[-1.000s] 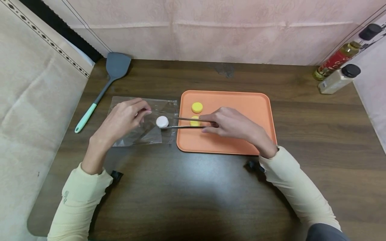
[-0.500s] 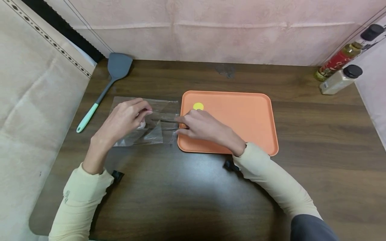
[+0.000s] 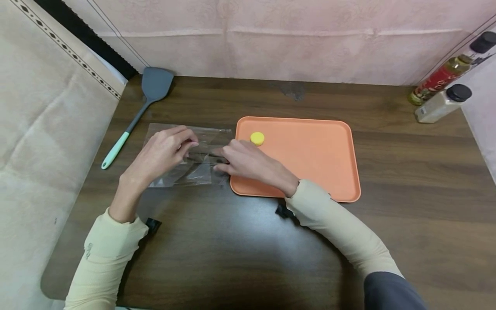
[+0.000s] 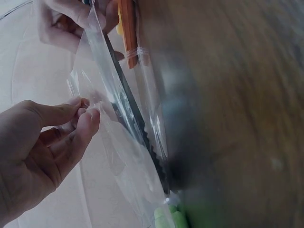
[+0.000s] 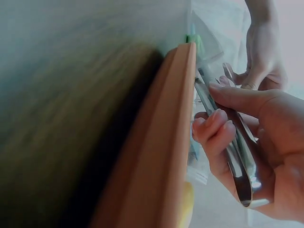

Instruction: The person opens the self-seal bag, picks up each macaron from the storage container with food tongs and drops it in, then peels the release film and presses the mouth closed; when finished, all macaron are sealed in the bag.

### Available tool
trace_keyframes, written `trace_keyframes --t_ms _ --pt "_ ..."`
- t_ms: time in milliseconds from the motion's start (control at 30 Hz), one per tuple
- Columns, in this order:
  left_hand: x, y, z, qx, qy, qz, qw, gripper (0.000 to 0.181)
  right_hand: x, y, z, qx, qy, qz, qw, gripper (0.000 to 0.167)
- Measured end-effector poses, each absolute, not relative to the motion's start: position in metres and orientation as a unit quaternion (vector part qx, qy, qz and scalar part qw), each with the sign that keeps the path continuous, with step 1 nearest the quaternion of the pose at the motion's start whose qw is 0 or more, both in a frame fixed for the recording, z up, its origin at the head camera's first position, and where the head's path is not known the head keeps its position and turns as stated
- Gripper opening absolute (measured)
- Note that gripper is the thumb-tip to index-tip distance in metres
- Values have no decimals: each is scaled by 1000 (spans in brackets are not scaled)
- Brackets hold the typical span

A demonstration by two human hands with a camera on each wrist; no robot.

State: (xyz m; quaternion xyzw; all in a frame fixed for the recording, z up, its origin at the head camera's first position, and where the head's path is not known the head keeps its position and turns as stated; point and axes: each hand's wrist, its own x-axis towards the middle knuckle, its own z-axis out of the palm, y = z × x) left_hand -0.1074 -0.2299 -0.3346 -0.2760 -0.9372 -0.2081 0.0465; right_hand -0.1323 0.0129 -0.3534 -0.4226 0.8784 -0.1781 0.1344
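My left hand (image 3: 160, 153) pinches the upper layer of a clear plastic bag (image 3: 159, 178) lying left of the orange tray (image 3: 302, 159). In the left wrist view the fingertips of that hand (image 4: 42, 147) hold up the film (image 4: 116, 152). Metal tongs (image 5: 243, 159) are gripped by my right hand (image 5: 285, 137); seen from the left wrist, their serrated arm (image 4: 137, 118) reaches into the bag. The right hand (image 3: 252, 163) hangs over the tray's left edge. One yellow disc (image 3: 257, 138) rests on the tray. I cannot make out the white disc.
A grey spatula with a mint handle (image 3: 115, 150) lies at the table's left edge. At the back right stand an oil bottle with a red label (image 3: 438, 82) and a black-capped jar (image 3: 438, 106). Pink cloth (image 3: 271, 51) hangs behind the table.
My right hand has moved left with the tongs, carrying the white disc into the bag, where it dropped from sight. The right hand now covers the second yellow disc's place. The left hand keeps its pinch.
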Motion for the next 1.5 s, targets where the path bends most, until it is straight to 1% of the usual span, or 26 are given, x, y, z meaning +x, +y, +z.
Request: trace_keyframes --t_ms 333,500,600,700,733,800,900,1000,1067,1233,1367,1500 --pt "-108 -227 -334 -275 -939 -204 41 11 -135 7 -353 -410 882 -172 157 30" --pt "-107 -227 -336 -273 -939 -204 37 10 -129 20 -347 -398 884 -179 170 41" --pt "-107 -226 -337 -278 -938 -203 39 10 -123 38 -342 -392 887 -184 161 43" --pt "-108 -227 -338 -282 -937 -204 43 9 -119 62 -335 -394 889 -184 143 38" --pt "-108 -227 -338 -282 -936 -204 45 9 -118 70 -332 -396 889 -185 137 33" --pt "-108 -228 -338 -281 -936 -206 46 8 -118 88 -326 -395 888 -190 136 32" --pt "-108 -228 -337 -282 -936 -207 48 8 -119 116 -316 -390 889 -188 149 30" --pt "-107 -229 -338 -283 -936 -205 50 8 -122 142 -308 -384 890 -186 160 35" --pt "-107 -229 -338 -283 -936 -204 51 8 -125 159 -304 -382 890 -187 163 31" --pt "-107 -230 -337 -279 -937 -206 50 8 -131 194 -295 -350 901 -198 164 33" --pt "-108 -229 -337 -282 -936 -206 51 8 -136 213 -295 -312 908 -213 181 36" --pt "-108 -227 -339 -284 -935 -205 51 8 -144 222 -305 -289 908 -227 200 38"
